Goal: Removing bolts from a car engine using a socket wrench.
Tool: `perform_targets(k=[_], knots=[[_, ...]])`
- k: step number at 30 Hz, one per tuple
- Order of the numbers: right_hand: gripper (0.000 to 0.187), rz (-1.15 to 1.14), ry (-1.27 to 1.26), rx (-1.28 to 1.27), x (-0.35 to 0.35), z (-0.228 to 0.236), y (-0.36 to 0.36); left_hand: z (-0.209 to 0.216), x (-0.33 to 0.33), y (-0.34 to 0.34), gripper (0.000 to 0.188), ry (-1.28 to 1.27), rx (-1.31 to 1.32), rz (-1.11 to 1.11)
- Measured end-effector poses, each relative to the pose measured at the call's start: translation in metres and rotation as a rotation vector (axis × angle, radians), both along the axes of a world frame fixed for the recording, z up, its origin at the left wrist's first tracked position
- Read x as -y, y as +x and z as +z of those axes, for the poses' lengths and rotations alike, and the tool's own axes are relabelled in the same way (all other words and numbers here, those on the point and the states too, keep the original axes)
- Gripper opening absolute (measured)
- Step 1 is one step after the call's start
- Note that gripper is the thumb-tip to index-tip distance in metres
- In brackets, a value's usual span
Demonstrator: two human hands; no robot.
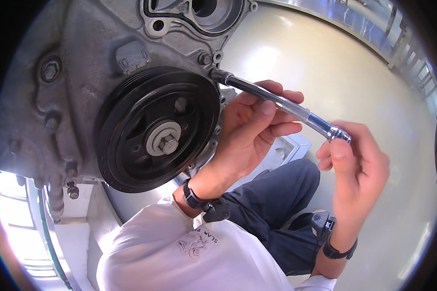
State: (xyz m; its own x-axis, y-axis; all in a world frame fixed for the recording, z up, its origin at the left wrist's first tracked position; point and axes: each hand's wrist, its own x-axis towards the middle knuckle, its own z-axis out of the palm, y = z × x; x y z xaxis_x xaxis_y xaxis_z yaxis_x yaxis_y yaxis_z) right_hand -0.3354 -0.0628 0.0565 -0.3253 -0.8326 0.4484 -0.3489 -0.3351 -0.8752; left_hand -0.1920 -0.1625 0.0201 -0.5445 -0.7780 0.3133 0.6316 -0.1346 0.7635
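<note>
A shiny chrome extension bar with a knurled band reaches from the engine's edge out to the right. On its far end a socket meets the engine casing just below a bolt; whatever sits inside that socket is hidden. My left hand supports the bar around its middle, thumb on the near side and fingers curled behind. At the bar's outer end, my right hand pinches the chrome tip between thumb and fingers. Left of my hands is a black crankshaft pulley with a hex bolt at its centre.
The grey engine casing fills the left side, with a round opening at its top. A light floor stretches out to the right. My bent leg is below my hands. Metal racks stand at the upper right.
</note>
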Motion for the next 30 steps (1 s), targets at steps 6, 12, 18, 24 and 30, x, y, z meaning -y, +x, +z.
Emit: perform_targets(k=[6,12,18,24,30], knots=[[0.016,-0.078,-0.114,-0.17,0.025,-0.004,0.009,-0.004,0.016,0.009,0.028,0.116,-0.157,-0.099],[0.013,-0.035,-0.087,-0.188,0.021,-0.013,0.011,-0.013,0.018,0.007,0.026,0.109,-0.131,-0.053],[0.013,-0.06,-0.012,-0.019,0.024,-0.019,0.013,-0.006,0.015,0.003,0.026,0.095,-0.12,-0.019],[0.013,-0.072,-0.295,-0.18,0.028,-0.013,0.011,-0.009,0.014,0.004,0.03,0.019,-0.001,-0.03],[0.019,-0.061,0.051,0.006,0.021,-0.012,0.015,-0.004,0.011,0.002,0.028,0.081,0.013,0.018]])
